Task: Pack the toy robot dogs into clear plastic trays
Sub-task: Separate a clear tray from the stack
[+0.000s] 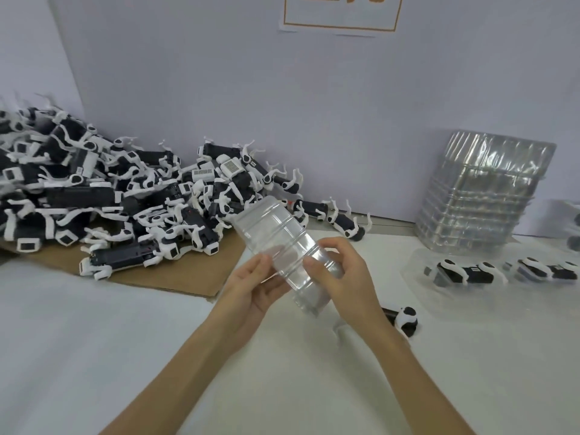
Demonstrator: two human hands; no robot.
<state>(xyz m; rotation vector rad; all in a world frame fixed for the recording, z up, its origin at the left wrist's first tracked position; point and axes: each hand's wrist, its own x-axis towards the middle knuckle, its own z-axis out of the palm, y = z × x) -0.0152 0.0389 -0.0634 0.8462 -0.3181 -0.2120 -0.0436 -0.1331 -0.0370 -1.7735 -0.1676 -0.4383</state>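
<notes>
Gripped tray [279,243] at both edges with left hand [251,290] and right hand [342,274], tilted above desk [94,340]; probably orienting it for dog [406,318] lying beneath. Noted pile [94,196] on cardboard [175,277], left, within reach.

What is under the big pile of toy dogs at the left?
A brown cardboard sheet lies under the pile of toy dogs; only its front edge shows. The dogs cover the rest.
</notes>
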